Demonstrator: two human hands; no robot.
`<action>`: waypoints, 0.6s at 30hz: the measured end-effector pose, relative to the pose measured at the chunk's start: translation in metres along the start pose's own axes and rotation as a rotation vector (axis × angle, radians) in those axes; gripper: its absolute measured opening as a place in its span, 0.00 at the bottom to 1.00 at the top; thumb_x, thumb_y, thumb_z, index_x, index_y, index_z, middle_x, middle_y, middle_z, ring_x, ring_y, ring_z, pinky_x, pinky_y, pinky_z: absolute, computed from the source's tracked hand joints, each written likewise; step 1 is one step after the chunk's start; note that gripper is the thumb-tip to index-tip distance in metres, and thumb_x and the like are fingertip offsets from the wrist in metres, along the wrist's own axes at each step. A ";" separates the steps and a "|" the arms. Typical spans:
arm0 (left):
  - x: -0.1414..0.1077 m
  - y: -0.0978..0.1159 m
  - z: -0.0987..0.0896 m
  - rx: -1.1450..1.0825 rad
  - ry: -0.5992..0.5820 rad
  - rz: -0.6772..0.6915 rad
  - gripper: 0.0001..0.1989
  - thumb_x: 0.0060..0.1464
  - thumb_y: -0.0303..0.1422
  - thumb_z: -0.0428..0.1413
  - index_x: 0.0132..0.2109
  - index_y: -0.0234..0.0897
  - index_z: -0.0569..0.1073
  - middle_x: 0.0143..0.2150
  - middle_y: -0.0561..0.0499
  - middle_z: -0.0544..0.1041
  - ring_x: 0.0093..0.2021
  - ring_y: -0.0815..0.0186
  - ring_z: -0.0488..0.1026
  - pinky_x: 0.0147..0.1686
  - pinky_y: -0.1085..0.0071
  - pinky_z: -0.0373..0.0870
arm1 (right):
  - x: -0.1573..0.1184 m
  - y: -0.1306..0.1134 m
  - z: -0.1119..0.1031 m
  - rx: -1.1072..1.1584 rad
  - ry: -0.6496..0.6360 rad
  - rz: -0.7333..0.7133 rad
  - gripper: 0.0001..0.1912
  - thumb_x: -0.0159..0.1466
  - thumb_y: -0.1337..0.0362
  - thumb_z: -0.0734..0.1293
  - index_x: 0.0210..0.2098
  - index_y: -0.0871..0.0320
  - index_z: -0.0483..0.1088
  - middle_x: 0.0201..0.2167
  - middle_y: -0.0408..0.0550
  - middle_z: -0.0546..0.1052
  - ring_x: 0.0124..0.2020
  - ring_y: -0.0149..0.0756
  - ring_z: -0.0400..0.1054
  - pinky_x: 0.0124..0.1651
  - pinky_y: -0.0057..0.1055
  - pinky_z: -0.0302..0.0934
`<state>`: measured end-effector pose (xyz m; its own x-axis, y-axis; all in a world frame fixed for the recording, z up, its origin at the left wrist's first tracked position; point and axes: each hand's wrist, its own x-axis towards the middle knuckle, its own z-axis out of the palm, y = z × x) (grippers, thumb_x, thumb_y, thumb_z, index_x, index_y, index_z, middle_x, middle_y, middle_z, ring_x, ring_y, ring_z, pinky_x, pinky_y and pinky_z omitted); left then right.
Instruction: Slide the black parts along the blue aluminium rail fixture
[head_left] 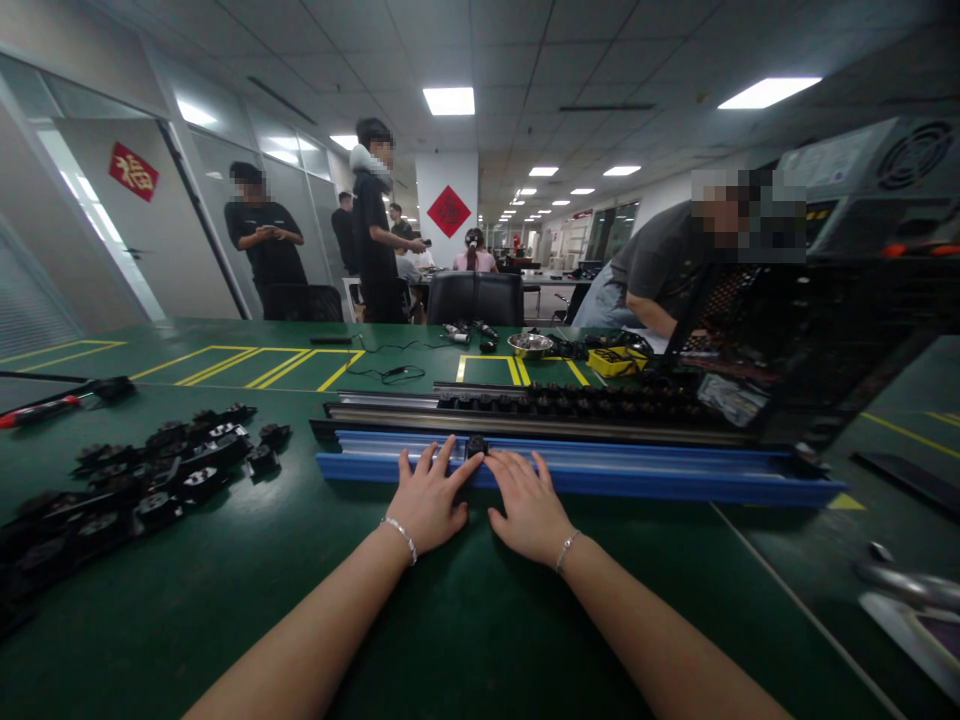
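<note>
A long blue rail (637, 478) lies crosswise on the table in front of me, with a shiny channel along it. In that channel sits a small black part (477, 446), between the fingertips of both hands. My left hand (429, 500) rests over the rail's near edge with its fingers spread, the forefinger reaching to the black part. From the other side, my right hand (529, 505) lies on the rail with fingers stretched out, its fingertips at or near the same part. Neither hand is wrapped round anything. Fingers hide some of the rail's front wall.
Behind the blue rail run dark rails (585, 425) and a row of black parts (570, 398). Many black parts (157, 475) are heaped at left. A metal bowl (531, 343) and yellow tray (616, 360) stand farther back. A person (660, 260) leans over the table near an open computer case (832, 290).
</note>
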<state>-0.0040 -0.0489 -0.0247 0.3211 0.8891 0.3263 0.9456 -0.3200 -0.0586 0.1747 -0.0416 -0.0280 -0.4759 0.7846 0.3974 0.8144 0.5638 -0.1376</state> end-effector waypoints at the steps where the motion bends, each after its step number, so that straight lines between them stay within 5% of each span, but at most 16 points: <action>1: 0.000 0.000 0.000 0.005 -0.010 -0.006 0.38 0.46 0.39 0.54 0.63 0.58 0.46 0.67 0.47 0.48 0.62 0.46 0.50 0.54 0.39 0.44 | 0.000 0.000 0.000 0.004 0.001 -0.005 0.32 0.55 0.62 0.60 0.59 0.57 0.54 0.60 0.49 0.60 0.60 0.41 0.48 0.62 0.47 0.27; 18: 0.009 0.006 0.005 0.090 0.014 -0.075 0.35 0.47 0.42 0.53 0.62 0.60 0.48 0.65 0.46 0.51 0.55 0.45 0.59 0.50 0.38 0.46 | 0.003 0.003 -0.002 -0.015 -0.026 -0.040 0.27 0.58 0.63 0.57 0.57 0.51 0.56 0.59 0.43 0.61 0.58 0.37 0.51 0.62 0.46 0.30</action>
<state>0.0045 -0.0414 -0.0269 0.2495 0.9044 0.3462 0.9679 -0.2219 -0.1178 0.1764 -0.0381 -0.0257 -0.5164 0.7679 0.3790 0.7992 0.5912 -0.1087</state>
